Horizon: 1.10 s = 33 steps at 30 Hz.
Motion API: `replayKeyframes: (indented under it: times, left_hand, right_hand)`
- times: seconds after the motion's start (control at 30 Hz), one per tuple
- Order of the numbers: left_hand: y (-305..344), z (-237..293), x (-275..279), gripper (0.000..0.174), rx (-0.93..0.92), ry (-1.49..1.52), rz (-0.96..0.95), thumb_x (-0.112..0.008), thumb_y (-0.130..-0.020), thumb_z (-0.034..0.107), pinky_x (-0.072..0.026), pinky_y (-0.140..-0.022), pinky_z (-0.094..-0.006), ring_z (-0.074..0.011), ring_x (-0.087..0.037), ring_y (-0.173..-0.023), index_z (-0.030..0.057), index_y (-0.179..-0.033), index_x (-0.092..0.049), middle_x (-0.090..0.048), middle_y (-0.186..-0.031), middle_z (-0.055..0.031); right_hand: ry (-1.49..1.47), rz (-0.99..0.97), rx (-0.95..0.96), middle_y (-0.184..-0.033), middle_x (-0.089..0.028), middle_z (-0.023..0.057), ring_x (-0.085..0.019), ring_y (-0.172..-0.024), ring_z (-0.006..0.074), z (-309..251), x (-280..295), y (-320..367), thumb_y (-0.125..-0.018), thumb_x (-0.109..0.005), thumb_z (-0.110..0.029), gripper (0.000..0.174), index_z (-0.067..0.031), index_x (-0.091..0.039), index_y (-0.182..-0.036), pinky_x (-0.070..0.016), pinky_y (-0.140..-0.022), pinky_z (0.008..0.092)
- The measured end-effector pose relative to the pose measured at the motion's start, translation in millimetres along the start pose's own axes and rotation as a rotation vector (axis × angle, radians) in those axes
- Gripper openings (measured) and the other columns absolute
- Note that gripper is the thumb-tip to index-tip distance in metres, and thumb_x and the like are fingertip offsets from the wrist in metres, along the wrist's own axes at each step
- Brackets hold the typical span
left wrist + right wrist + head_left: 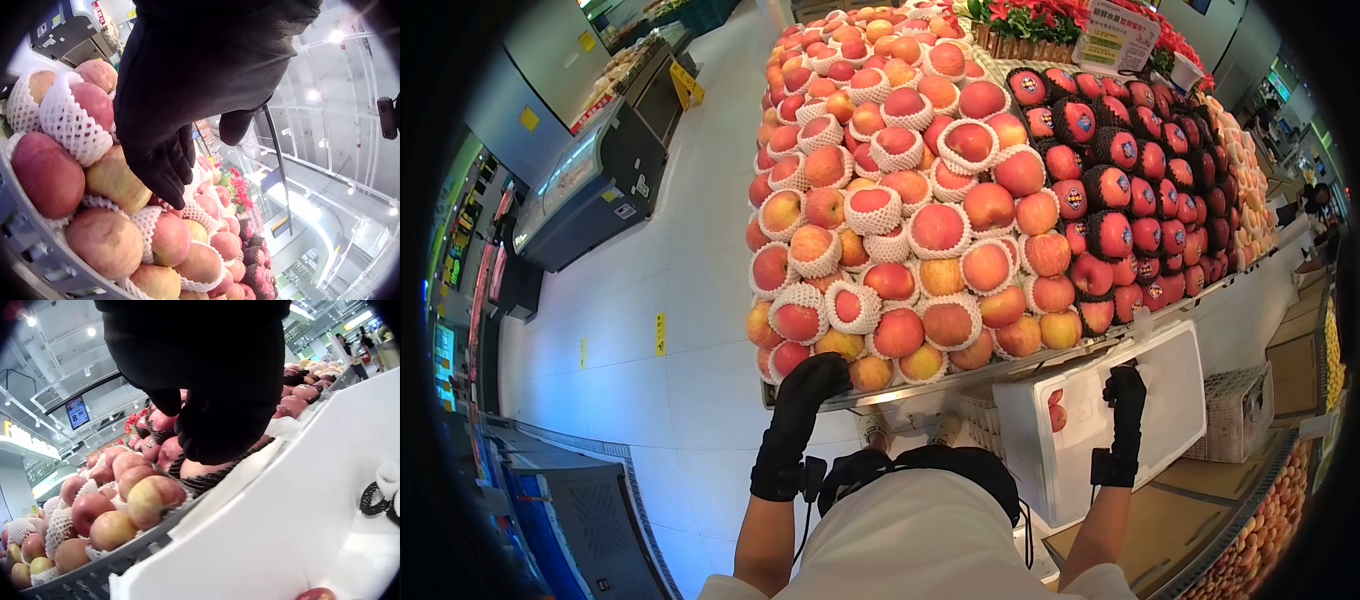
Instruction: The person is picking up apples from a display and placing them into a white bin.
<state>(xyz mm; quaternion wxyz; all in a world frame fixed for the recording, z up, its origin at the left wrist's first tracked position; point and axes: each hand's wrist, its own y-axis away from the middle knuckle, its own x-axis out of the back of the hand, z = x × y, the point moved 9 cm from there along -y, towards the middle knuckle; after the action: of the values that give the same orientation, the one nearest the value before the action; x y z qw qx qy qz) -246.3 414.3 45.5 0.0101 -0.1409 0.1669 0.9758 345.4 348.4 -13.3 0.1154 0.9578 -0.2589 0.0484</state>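
Observation:
My left hand (810, 388), in a black glove, is over the front left corner of a large apple display. In the left wrist view its fingers (165, 165) hang down loosely, fingertips right at the apples, with nothing gripped. Around it lie red-yellow apples (103, 244), several in white foam nets (78, 119). My right hand (1126, 390), gloved too, hovers over a tilted white foam box (1090, 415) with its fingers loosely curled; no object shows in them. A red apple (1057, 416) lies inside the box, and loose foam nets (387, 484) show in the right wrist view.
Red apples in black nets (1112, 186) fill the display's right side, with a sign (1116, 38) and red flowers (1040, 18) behind. A white crate (1238, 412) and cardboard boxes (1165, 520) stand right of the foam box. Tiled floor (700, 260) runs along the left.

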Motion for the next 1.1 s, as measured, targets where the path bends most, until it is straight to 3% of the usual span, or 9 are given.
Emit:
replayKeyframes:
  times: [0.07,0.17,0.37,0.6,0.7,0.9,0.93,1.03,1.1]
  left_hand:
    - [2,8,14,0.032,-0.017,0.008,0.016,-0.054,-0.098,0.021,-0.0527,-0.091,-0.0366,-0.0214,-0.064,-0.100,-0.0025,-0.120,-0.057,-0.064,-0.109,-0.0120]
    - [6,19,41,0.033,-0.044,0.033,0.057,-0.054,-0.098,0.021,-0.0528,-0.091,-0.0369,-0.0220,-0.064,-0.100,-0.0027,-0.120,-0.057,-0.065,-0.108,-0.0122]
    - [10,35,104,0.034,-0.077,0.079,0.086,-0.054,-0.097,0.020,-0.0522,-0.092,-0.0375,-0.0227,-0.064,-0.100,-0.0033,-0.121,-0.057,-0.065,-0.110,-0.0128]
    - [1,41,159,0.033,-0.120,0.094,0.110,-0.054,-0.097,0.018,-0.0525,-0.091,-0.0370,-0.0226,-0.064,-0.099,-0.0043,-0.121,-0.056,-0.064,-0.111,-0.0133]
    - [-5,45,168,0.035,-0.120,0.092,0.118,-0.054,-0.097,0.021,-0.0526,-0.091,-0.0380,-0.0232,-0.064,-0.100,-0.0033,-0.122,-0.056,-0.064,-0.111,-0.0134]
    - [-20,50,171,0.035,-0.162,0.101,0.127,-0.055,-0.096,0.021,-0.0530,-0.090,-0.0386,-0.0244,-0.064,-0.100,-0.0037,-0.121,-0.055,-0.064,-0.110,-0.0141]
    - [-20,50,170,0.035,-0.176,0.107,0.134,-0.055,-0.096,0.021,-0.0531,-0.090,-0.0385,-0.0245,-0.064,-0.100,-0.0039,-0.121,-0.055,-0.064,-0.110,-0.0142]
    - [-17,56,160,0.035,-0.165,0.124,0.158,-0.055,-0.096,0.021,-0.0534,-0.090,-0.0380,-0.0242,-0.064,-0.100,-0.0045,-0.121,-0.055,-0.064,-0.110,-0.0142]
    - [-17,59,153,0.035,-0.173,0.113,0.177,-0.055,-0.096,0.021,-0.0536,-0.090,-0.0375,-0.0239,-0.064,-0.100,-0.0047,-0.120,-0.055,-0.064,-0.110,-0.0142]
  right_hand:
    - [0.016,-0.049,-0.006,-0.080,-0.059,0.0051,-0.055,-0.061,0.0127,-20,-28,7,-0.094,-0.058,-0.016,0.018,-0.0026,-0.061,-0.105,-0.0469,-0.058,0.0260]
    - [0.027,-0.114,0.010,-0.081,-0.060,0.0045,-0.055,-0.065,0.0115,-37,-70,10,-0.092,-0.060,-0.015,0.020,-0.0029,-0.061,-0.109,-0.0464,-0.059,0.0257]
    - [0.214,-0.240,0.052,-0.085,-0.062,0.0050,-0.057,-0.071,0.0112,-69,-168,18,-0.093,-0.056,-0.014,0.022,-0.0016,-0.061,-0.111,-0.0476,-0.065,0.0257]
    - [0.186,-0.377,0.107,-0.090,-0.063,0.0048,-0.059,-0.078,0.0114,-89,-263,43,-0.093,-0.057,-0.013,0.019,-0.0019,-0.062,-0.108,-0.0483,-0.069,0.0254]
    - [0.217,-0.434,0.078,-0.093,-0.064,0.0040,-0.060,-0.083,0.0118,-116,-305,64,-0.092,-0.059,-0.012,0.020,-0.0010,-0.062,-0.108,-0.0491,-0.074,0.0271]
    - [0.336,-0.537,0.282,-0.095,-0.065,0.0051,-0.059,-0.088,0.0126,-159,-369,85,-0.091,-0.060,-0.012,0.019,-0.0011,-0.063,-0.107,-0.0483,-0.080,0.0282]
    - [0.313,-0.552,0.300,-0.093,-0.064,0.0046,-0.059,-0.088,0.0138,-157,-378,83,-0.089,-0.063,-0.013,0.022,-0.0025,-0.063,-0.109,-0.0484,-0.080,0.0292]
    - [0.444,-0.646,0.429,-0.108,-0.060,0.0091,-0.060,-0.097,0.0233,-168,-406,92,-0.078,-0.075,-0.016,0.055,-0.0061,-0.052,-0.127,-0.0486,-0.085,0.0362]
    - [0.456,-0.661,0.644,-0.114,-0.058,0.0131,-0.059,-0.100,0.0291,-176,-423,98,-0.073,-0.079,-0.017,0.067,-0.0060,-0.048,-0.131,-0.0483,-0.087,0.0398]
